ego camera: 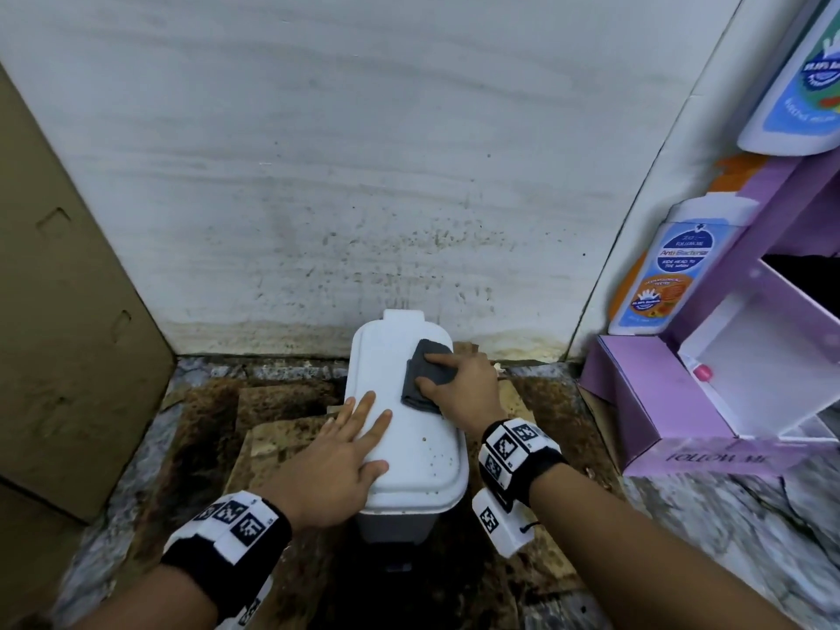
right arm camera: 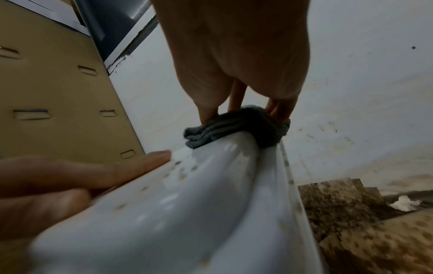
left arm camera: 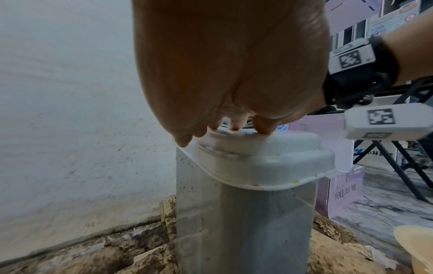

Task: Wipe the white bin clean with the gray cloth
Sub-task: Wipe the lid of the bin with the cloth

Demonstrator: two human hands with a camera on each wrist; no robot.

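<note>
A white bin with a closed lid (ego camera: 418, 452) stands on the floor against the wall; brown specks dot the lid's near right part. The folded gray cloth (ego camera: 425, 375) lies on the lid's far right side. My right hand (ego camera: 468, 388) holds the cloth down there, thumb on one side and fingers on the other. In the right wrist view the cloth (right arm camera: 234, 128) bunches over the lid's (right arm camera: 187, 204) edge between thumb and fingers. My left hand (ego camera: 345, 452) lies flat on the near left of the lid, fingers straight. In the left wrist view its fingertips (left arm camera: 234, 128) rest on the lid (left arm camera: 269, 159).
A tall cardboard box (ego camera: 68, 334) stands close on the left. A purple display stand (ego camera: 659, 402) with wash bottles (ego camera: 672, 275) is close on the right. The stained white wall (ego camera: 363, 175) is right behind the bin. Dirty cardboard pieces (ego camera: 282, 402) cover the floor around its base.
</note>
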